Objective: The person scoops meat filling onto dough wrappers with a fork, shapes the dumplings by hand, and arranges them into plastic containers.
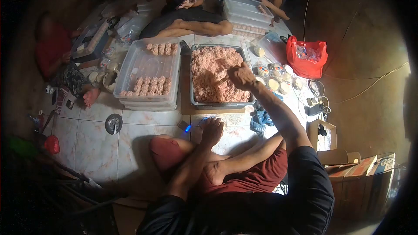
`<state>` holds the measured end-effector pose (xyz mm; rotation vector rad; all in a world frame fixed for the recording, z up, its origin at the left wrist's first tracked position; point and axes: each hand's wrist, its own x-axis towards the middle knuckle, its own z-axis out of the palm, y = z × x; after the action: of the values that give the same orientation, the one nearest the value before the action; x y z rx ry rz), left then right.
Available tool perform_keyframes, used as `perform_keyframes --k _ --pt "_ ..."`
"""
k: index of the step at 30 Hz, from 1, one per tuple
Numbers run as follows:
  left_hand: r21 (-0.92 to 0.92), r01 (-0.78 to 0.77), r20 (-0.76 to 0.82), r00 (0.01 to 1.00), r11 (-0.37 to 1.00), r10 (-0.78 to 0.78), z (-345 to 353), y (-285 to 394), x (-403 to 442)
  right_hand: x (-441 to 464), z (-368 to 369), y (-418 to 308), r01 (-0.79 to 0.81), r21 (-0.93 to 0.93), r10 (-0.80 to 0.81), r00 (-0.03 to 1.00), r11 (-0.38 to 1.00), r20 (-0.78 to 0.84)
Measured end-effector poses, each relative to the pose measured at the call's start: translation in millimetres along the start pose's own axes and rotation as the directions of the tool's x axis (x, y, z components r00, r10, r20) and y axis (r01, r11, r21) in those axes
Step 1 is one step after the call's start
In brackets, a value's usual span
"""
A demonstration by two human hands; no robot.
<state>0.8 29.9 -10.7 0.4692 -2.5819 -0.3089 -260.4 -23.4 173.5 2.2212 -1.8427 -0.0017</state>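
My right hand (pixel 242 77) is closed over the dark tub (pixel 222 103) of pink, crumbly mixture (pixel 213 63). A thin, light-coloured utensil (pixel 221 80) seems to stick out of that fist toward the mixture; its kind cannot be made out. Closer to me, my left hand (pixel 213 130) hangs above the tiles in front of the tub, its fingers curled. Whatever it may hold is hidden. A small dark device with a blue light (pixel 186 126) lies to its left. Left of the tub stands a stacked clear plastic box (pixel 148 67) with rows of shaped pink portions (pixel 154 86).
Wrapped round packs (pixel 276 78) and a red plastic bag (pixel 306 56) sit at the right. A blue cloth (pixel 261 119), a cardboard box (pixel 322 137) and cables lie nearby. Other people sit opposite and left. A black round dish (pixel 113 123) rests on the floor.
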Motion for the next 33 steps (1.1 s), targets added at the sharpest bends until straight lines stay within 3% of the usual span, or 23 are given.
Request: perform_keyframes --k 2,3,4,5,7,9,10,12,13,15,17,19,21,22,23,25,26,27,28,29,30,31,33 --pt "-0.038 0.007 0.018 1.000 0.999 -0.006 -4 -2 2 -4 7 6 -0.231 -0.002 0.230 0.972 0.973 -0.044" --pt "-0.079 0.015 0.031 0.999 0.997 -0.013 -5 -1 2 -5 14 4 -0.233 0.001 0.233 0.972 0.973 -0.039" --pt "-0.083 0.016 0.035 0.999 0.996 -0.013 -4 1 1 -1 25 -2 -0.330 -0.051 0.331 0.943 0.943 0.023" --pt "-0.102 0.015 -0.057 0.998 0.995 -0.021 -4 0 1 5 32 -9 -0.420 -0.109 0.429 0.900 0.901 0.074" --pt "-0.119 0.003 -0.153 0.988 0.993 -0.022 -9 -1 6 4 33 -35 -0.285 -0.101 0.283 0.958 0.953 -0.032" --pt "-0.134 0.148 0.045 0.989 0.980 -0.143 -19 3 8 -12 16 -30 -0.222 0.090 0.209 0.969 0.971 0.135" --pt "-0.137 0.143 0.046 0.989 0.980 -0.138 -20 4 7 -18 12 -24 -0.227 0.088 0.214 0.967 0.970 0.136" --pt "-0.250 0.199 -0.062 0.973 0.948 -0.220 -20 2 8 -21 3 -10 -0.289 0.196 0.279 0.957 0.937 0.076" --pt "-0.248 0.200 -0.056 0.974 0.948 -0.220 -18 3 7 -20 3 -3 -0.437 0.103 0.435 0.899 0.893 0.050" --pt "-0.304 0.188 -0.153 0.958 0.934 -0.243 -16 3 4 -8 23 -1 -0.573 0.055 0.574 0.819 0.817 0.014" --pt "-0.364 0.168 -0.178 0.953 0.916 -0.245 -15 -1 2 8 50 -27 -0.331 -0.120 0.344 0.931 0.936 0.119" --pt "-0.438 0.146 -0.212 0.942 0.887 -0.259 -14 2 5 8 49 -36 -0.279 0.037 0.274 0.956 0.959 0.103" --pt "-0.753 0.391 0.079 0.852 0.528 -0.518 -18 0 7 -13 -2 -19 -0.317 0.251 0.245 0.928 0.914 0.282" --pt "-0.733 0.464 0.159 0.828 0.497 -0.539 8 -19 -6 -24 17 5 -0.221 0.340 0.168 0.969 0.914 0.179" --pt "-0.739 0.465 0.156 0.823 0.488 -0.547 28 -30 -8 -36 -11 2 -0.225 0.348 0.182 0.971 0.910 0.153" --pt "-0.936 0.331 0.118 0.619 0.122 -0.776 52 -36 -19 -43 -14 17 -0.286 0.087 0.262 0.939 0.954 0.222" --pt "-0.775 0.574 0.290 0.694 0.263 -0.659 -23 -21 0 -47 -12 17 -0.311 0.003 0.309 0.948 0.951 0.081" --pt "-0.776 0.577 0.299 0.691 0.254 -0.658 -4 -35 -9 -51 -14 18 -0.342 -0.082 0.337 0.939 0.936 -0.072" --pt "-0.739 0.605 0.324 0.705 0.296 -0.631 35 -55 -19 -44 -27 3 -0.339 -0.241 0.376 0.917 0.909 0.130" --pt "-0.709 0.631 0.329 0.691 0.314 -0.644 26 -48 -17 -47 2 -3 -0.244 -0.275 0.289 0.947 0.930 0.138" --pt "-0.678 0.656 0.334 0.677 0.331 -0.656 15 -41 -15 -58 23 -15 -0.113 -0.174 0.130 0.988 0.978 0.087" --pt "-0.645 0.681 0.339 0.662 0.347 -0.668 5 -33 -12 -54 14 -18 -0.072 -0.186 0.103 0.981 0.980 0.162" --pt "-0.636 0.759 0.469 0.526 0.142 -0.710 -42 -15 -2 -45 -3 -23 0.014 -0.191 0.047 0.950 0.982 0.310"
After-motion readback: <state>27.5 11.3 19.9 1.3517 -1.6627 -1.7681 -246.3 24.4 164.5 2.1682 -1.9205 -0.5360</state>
